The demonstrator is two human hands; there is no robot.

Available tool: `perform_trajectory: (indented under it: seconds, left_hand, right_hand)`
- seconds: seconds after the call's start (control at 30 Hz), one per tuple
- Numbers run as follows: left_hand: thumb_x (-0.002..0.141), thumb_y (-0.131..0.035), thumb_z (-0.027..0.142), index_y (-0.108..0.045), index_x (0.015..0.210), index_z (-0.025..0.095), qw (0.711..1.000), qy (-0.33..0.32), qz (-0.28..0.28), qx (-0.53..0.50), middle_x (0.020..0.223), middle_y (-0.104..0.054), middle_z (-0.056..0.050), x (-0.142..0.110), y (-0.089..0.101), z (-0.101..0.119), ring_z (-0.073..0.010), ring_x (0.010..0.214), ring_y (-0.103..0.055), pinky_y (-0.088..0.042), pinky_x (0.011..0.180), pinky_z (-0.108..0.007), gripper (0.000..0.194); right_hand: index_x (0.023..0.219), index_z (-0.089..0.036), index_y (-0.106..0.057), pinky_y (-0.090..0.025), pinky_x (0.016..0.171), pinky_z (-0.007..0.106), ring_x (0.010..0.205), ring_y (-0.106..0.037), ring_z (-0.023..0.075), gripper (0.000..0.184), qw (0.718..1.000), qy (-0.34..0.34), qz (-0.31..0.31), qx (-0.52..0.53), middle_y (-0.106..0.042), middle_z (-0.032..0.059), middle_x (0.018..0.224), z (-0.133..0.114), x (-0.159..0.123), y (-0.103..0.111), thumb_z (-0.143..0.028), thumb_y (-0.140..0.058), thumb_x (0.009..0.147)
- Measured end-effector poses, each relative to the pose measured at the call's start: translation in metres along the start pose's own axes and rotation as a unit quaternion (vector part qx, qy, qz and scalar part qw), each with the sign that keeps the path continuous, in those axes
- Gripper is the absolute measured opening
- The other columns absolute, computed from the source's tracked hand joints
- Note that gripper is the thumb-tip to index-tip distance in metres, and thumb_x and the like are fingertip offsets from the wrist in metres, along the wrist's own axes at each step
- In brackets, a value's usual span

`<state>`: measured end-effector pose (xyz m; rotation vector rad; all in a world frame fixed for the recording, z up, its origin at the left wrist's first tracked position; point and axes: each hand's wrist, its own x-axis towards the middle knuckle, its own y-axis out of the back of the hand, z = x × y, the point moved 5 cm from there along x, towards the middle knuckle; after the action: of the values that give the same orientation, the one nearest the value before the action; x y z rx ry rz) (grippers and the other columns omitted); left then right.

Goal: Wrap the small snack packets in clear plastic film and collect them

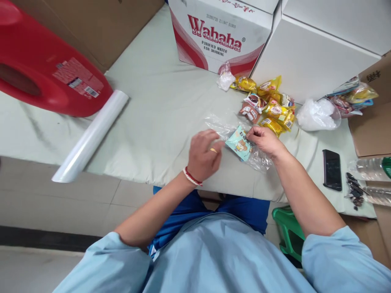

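A small light-blue packet (pixel 240 143) with a cartoon animal on it lies on clear plastic film (pixel 259 158) on the cloth-covered table. My right hand (pixel 265 140) is closed, its thumb and fingertips pinching at the packet's upper right edge. Just left of the packet, my left hand (pixel 205 155) hovers with loosely curled, slightly blurred fingers and nothing visible in them. Behind my right hand is a pile of yellow snack packets (pixel 277 109), with a brown packet (pixel 249 112) on its left side.
A roll of clear film (pixel 91 136) lies beside a large red jug (pixel 51 65) at left. A Wahaba-style printed water carton (pixel 222 36) and white boxes (pixel 324 53) stand behind. To the right are a bag of white material (pixel 319 115), a phone (pixel 332 170) and plastic bottles (pixel 371 169).
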<state>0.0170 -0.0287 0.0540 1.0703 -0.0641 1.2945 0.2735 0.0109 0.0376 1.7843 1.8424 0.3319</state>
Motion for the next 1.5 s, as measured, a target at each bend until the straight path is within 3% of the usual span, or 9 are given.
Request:
perform_trajectory:
  seconds: [0.1,0.3,0.47,0.6,0.8,1.03,1.27,1.37,1.5]
  left_hand:
    - [0.106,-0.045,0.024,-0.069,0.126,0.028,0.994,-0.045,-0.094,-0.016,0.133,-0.073,-0.010,0.003,-0.030,0.023,-0.0294,0.137,-0.060,-0.042,0.113,-0.054,0.032]
    - [0.106,-0.049,0.021,-0.074,0.115,0.021,0.982,-0.015,-0.167,0.084,0.123,-0.078,-0.013,0.027,-0.069,0.023,-0.0318,0.119,-0.065,-0.044,0.093,-0.050,0.027]
    - [0.107,-0.048,0.018,-0.076,0.107,0.022,0.984,-0.062,-0.135,0.103,0.123,-0.076,-0.011,0.035,-0.075,0.029,-0.0296,0.123,-0.061,-0.043,0.094,-0.047,0.028]
    - [0.108,-0.047,0.019,-0.074,0.107,0.019,0.974,-0.092,-0.168,0.118,0.113,-0.077,-0.010,0.035,-0.085,0.034,-0.0278,0.111,-0.063,-0.041,0.088,-0.045,0.027]
    - [0.106,-0.049,0.014,-0.073,0.098,0.020,0.965,-0.079,-0.209,0.136,0.108,-0.077,-0.006,0.039,-0.089,0.034,-0.0258,0.110,-0.061,-0.038,0.088,-0.045,0.026]
    - [0.106,-0.052,0.025,-0.072,0.100,0.019,0.968,-0.062,-0.212,0.117,0.115,-0.078,-0.008,0.039,-0.086,0.039,-0.0265,0.115,-0.062,-0.037,0.094,-0.047,0.022]
    - [0.108,-0.052,0.023,-0.074,0.102,0.020,0.967,-0.046,-0.221,0.120,0.126,-0.078,-0.005,0.037,-0.087,0.034,-0.0257,0.123,-0.062,-0.039,0.095,-0.046,0.023]
    - [0.108,-0.052,0.021,-0.074,0.102,0.020,0.969,-0.043,-0.214,0.115,0.132,-0.076,-0.005,0.035,-0.088,0.034,-0.0246,0.130,-0.060,-0.039,0.099,-0.045,0.023]
    - [0.109,-0.052,0.021,-0.075,0.106,0.021,0.970,-0.043,-0.215,0.104,0.135,-0.076,-0.004,0.033,-0.090,0.033,-0.0240,0.133,-0.060,-0.038,0.103,-0.045,0.023]
  right_hand:
    - [0.072,-0.020,-0.065,-0.041,0.068,0.029,0.069,-0.051,0.0142,0.026,1.000,0.007,-0.001,-0.009,-0.065,0.0005,0.073,0.000,-0.001,-0.001,-0.045,-0.069,0.076]
    - [0.072,-0.020,-0.065,-0.040,0.066,0.029,0.070,-0.050,0.0150,0.030,1.000,0.002,-0.016,-0.015,-0.063,0.0008,0.071,0.002,-0.005,-0.001,-0.050,-0.070,0.075]
    - [0.074,-0.020,-0.066,-0.040,0.066,0.029,0.067,-0.050,0.0144,0.028,0.998,-0.009,-0.040,-0.049,-0.063,0.0001,0.070,0.005,-0.005,-0.002,-0.047,-0.067,0.078]
    - [0.077,-0.019,-0.068,-0.042,0.066,0.029,0.068,-0.052,0.0157,0.028,0.997,-0.001,-0.046,-0.060,-0.065,0.0014,0.072,0.009,-0.002,0.002,-0.047,-0.065,0.083]
    - [0.093,-0.018,-0.071,-0.046,0.079,0.036,0.079,-0.059,0.0225,0.027,0.959,0.040,0.168,-0.223,-0.072,0.0097,0.089,0.020,0.009,0.044,-0.039,-0.055,0.094]
    - [0.105,-0.018,-0.072,-0.046,0.086,0.044,0.095,-0.060,0.0327,0.030,0.919,0.022,0.153,-0.363,-0.073,0.0155,0.094,0.028,0.019,0.031,-0.044,-0.064,0.091]
    - [0.077,-0.021,-0.062,-0.042,0.072,0.033,0.073,-0.055,0.0198,0.012,0.968,0.018,0.082,-0.238,-0.065,0.0044,0.075,0.028,0.035,0.038,-0.029,-0.071,0.077]
    - [0.082,-0.021,-0.062,-0.042,0.071,0.030,0.075,-0.056,0.0178,0.023,0.985,0.033,0.082,-0.145,-0.066,0.0039,0.079,0.024,0.031,0.046,-0.040,-0.073,0.080]
    - [0.082,-0.020,-0.064,-0.039,0.060,0.028,0.065,-0.053,0.0162,0.043,0.996,-0.069,0.031,-0.037,-0.066,0.0035,0.070,0.031,0.027,0.038,-0.062,-0.073,0.084]
